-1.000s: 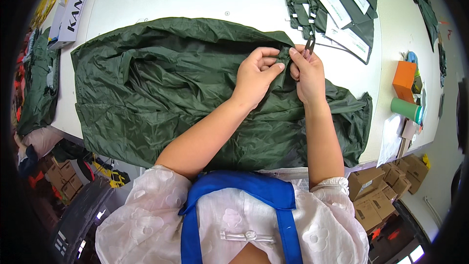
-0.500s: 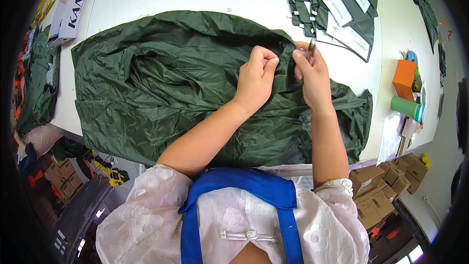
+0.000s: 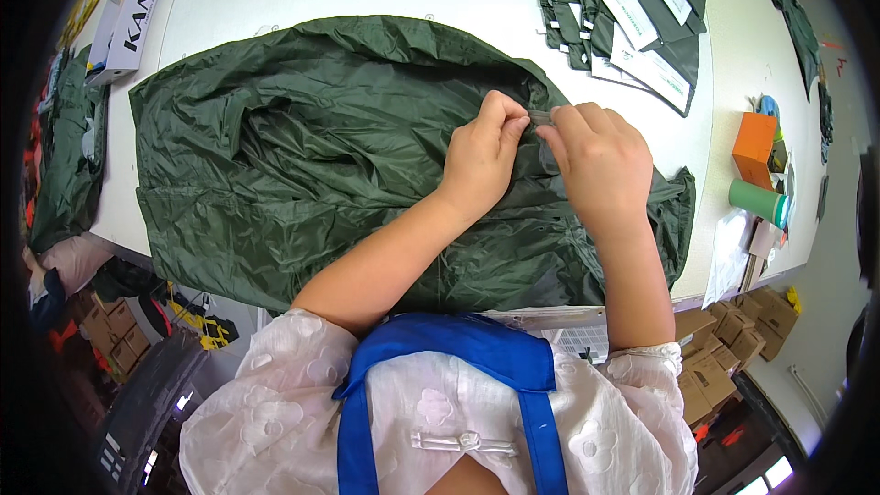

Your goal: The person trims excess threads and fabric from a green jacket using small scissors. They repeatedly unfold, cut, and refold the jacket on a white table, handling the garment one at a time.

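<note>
A dark green, wrinkled garment of thin, shiny fabric lies spread over the white table. My left hand is closed, thumb and forefinger pinching the fabric near the garment's upper right edge. Close beside it, my right hand is closed around small metal thread snips. Their grey tip points left at the pinched spot, almost touching the left fingertips. Most of the snips is hidden by my right fingers, and whether the blades meet fabric or thread I cannot tell.
Folded dark green pieces with white labels lie at the back right. On the right stand an orange box and a green cylinder. A white box is at the back left. Cardboard boxes sit below the table's right side.
My right hand has turned palm down and swung its snips from pointing upward to pointing left at the left fingertips. The left hand has barely moved.
</note>
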Tool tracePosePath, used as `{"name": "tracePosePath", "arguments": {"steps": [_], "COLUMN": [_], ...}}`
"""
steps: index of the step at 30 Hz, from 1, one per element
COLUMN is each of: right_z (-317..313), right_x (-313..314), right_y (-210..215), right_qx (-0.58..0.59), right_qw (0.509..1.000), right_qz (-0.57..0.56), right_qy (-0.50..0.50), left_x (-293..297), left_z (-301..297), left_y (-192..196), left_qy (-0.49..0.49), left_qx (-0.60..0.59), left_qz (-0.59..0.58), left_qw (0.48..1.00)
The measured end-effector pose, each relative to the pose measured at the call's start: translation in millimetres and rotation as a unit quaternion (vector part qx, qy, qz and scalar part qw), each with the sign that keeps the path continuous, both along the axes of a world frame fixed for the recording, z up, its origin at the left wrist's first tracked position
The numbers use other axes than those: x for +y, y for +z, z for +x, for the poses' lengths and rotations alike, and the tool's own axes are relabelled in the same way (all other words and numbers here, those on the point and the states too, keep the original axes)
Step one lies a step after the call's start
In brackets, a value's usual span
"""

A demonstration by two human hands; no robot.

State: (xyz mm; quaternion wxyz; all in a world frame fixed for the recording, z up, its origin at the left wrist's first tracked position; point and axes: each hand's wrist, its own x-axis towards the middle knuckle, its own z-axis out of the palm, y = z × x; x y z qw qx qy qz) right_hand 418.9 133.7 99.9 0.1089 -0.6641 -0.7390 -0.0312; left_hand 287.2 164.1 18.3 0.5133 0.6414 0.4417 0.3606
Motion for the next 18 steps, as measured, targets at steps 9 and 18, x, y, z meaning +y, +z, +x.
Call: {"name": "tracePosePath", "arguments": {"steps": [9,18], "right_z": [48,8], "right_x": [-17,-8], "right_y": [-20,-7], "right_qx": [0.167,0.041], "right_qw": [0.971,0.997], "right_qz": [0.043,0.067], "right_qy": [-0.165,0.002], "left_x": [18,7], "left_z": [-5,0], "left_y": [-4,2], "left_qy": [-0.018,-0.006], "left_qx": [0.015,0.030], "left_qz": [-0.012,-0.024], "left_qw": [1.000,0.999]}}
